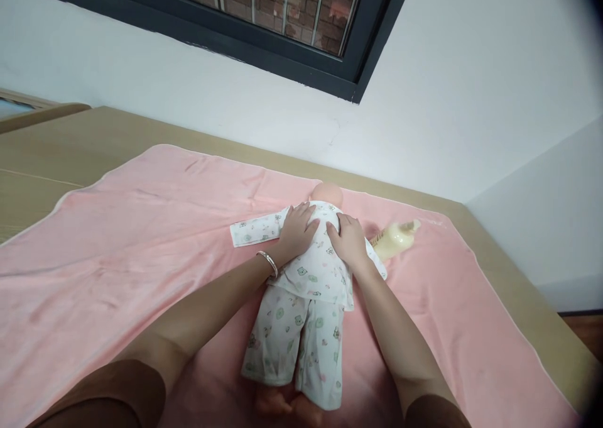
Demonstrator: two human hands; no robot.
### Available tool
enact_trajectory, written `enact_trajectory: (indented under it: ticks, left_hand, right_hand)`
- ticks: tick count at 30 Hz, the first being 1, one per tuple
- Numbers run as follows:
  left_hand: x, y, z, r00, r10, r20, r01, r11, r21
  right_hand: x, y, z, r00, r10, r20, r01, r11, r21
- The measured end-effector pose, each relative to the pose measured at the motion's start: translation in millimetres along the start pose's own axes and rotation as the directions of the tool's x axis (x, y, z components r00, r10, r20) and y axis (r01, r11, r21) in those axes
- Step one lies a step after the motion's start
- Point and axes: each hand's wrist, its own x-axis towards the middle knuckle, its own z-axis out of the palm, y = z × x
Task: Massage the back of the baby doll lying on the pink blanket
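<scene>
In the head view, a clothed doll (313, 271) is lying on a pink blanket (183, 195); the left hand (298, 232) and right hand (349, 239) are resting on its upper torso, fingers spread, ungripping, apparently steadying both sides.

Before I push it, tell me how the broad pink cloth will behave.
The broad pink cloth looks floppy, given its soft creases. It may bunch up, being loosely spread across the flat tan surface. The doll in white printed clothes lying on it would probably pin it.
</scene>
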Motion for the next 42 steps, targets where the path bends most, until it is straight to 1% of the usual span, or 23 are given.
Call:
enact_trajectory:
  ticks: [4,8,11,13,15,17,19,21,24,27,29,31,33,37,39,42]
  left_hand:
    - [1.8,1.4,-1.5,0.997,0.067,0.027,-0.069,0.991,0.112]
    - [4.8,5.3,-6.5,0.981,0.187,0.041,-0.192,0.957,0.220]
    - [4.0,10.9,-10.3,0.959,0.282,0.034,-0.280,0.916,0.286]
    - [0.9,15.7,-12.2,0.951,0.309,0.012,-0.297,0.899,0.321]
    - [-3.6,20.7,-13.4,0.958,0.286,-0.015,-0.263,0.899,0.349]
    - [-7.5,24.4,-13.7,0.973,0.227,-0.037,-0.198,0.909,0.366]
    - [-9.1,25.3,-12.9,0.984,0.168,-0.052,-0.138,0.922,0.363]
    - [-7.1,22.2,-10.9,0.988,0.144,-0.053,-0.118,0.933,0.340]
    - [1.0,11.5,-7.9,0.987,0.158,0.004,-0.153,0.946,0.286]
    - [8.9,1.7,-7.7,0.977,0.187,0.102,-0.206,0.949,0.240]
    - [10.4,-0.1,-9.2,0.969,0.219,0.114,-0.240,0.944,0.226]
    - [8.0,2.3,-11.0,0.962,0.264,0.070,-0.273,0.934,0.229]
    - [2.6,7.0,-12.2,0.955,0.297,0.000,-0.287,0.925,0.250]
    - [-6.9,13.2,-11.5,0.951,0.289,-0.105,-0.251,0.927,0.277]
    - [-6.5,11.6,-9.9,0.960,0.255,-0.116,-0.219,0.941,0.257]
    - [-0.7,5.4,-6.9,0.981,0.189,-0.052,-0.173,0.959,0.225]
  right_hand:
    - [2.9,8.4,3.9,0.998,-0.040,0.057,0.039,0.999,0.017]
    - [-0.3,4.8,-0.9,0.993,-0.084,0.087,0.087,0.996,-0.031]
    - [-6.0,-4.6,-4.5,0.989,-0.134,0.061,0.140,0.984,-0.111]
    - [-11.4,-12.5,-5.6,0.988,-0.153,0.027,0.156,0.971,-0.180]
    - [-17.2,-20.8,-7.0,0.988,-0.154,-0.006,0.148,0.959,-0.240]
    - [-21.7,-28.0,-9.6,0.990,-0.137,-0.025,0.125,0.953,-0.275]
    - [-23.0,-31.2,-12.6,0.994,-0.105,-0.014,0.098,0.959,-0.266]
    - [-20.1,-28.2,-14.2,0.998,-0.056,0.017,0.059,0.974,-0.219]
    - [-10.4,-13.7,-11.5,0.996,-0.007,0.094,0.018,0.993,-0.116]
    - [-2.1,0.0,-6.9,0.987,-0.042,0.157,0.048,0.998,-0.037]
    - [-1.1,1.4,-6.1,0.984,-0.074,0.163,0.080,0.996,-0.029]
    - [-4.9,-5.0,-7.3,0.984,-0.090,0.153,0.100,0.993,-0.061]
    - [-12.7,-17.0,-9.0,0.988,-0.093,0.125,0.109,0.985,-0.131]
    - [-29.0,-39.3,-10.6,0.996,-0.078,0.046,0.088,0.957,-0.276]
    - [-30.4,-41.4,-10.5,0.998,-0.049,0.036,0.058,0.960,-0.275]
    - [-21.1,-29.7,-10.2,0.997,0.020,0.077,-0.005,0.982,-0.188]
